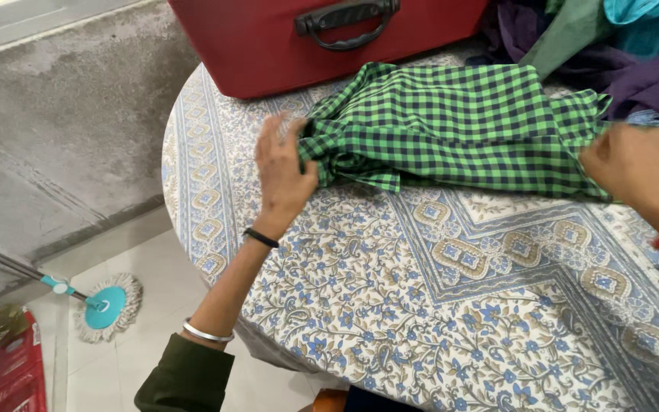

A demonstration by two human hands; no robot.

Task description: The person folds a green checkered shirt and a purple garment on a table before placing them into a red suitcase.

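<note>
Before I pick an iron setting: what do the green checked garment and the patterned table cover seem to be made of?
The green checked garment looks like thin woven cotton or a cotton blend, matt; it creases and bunches softly where the left hand grips it. The table cover looks like printed cotton cloth, matt, lying flat and draping over the edge. The exact fibre of either cannot be told by sight.

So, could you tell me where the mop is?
The mop lies on the floor at lower left, left of the table, below the left hand.
</note>
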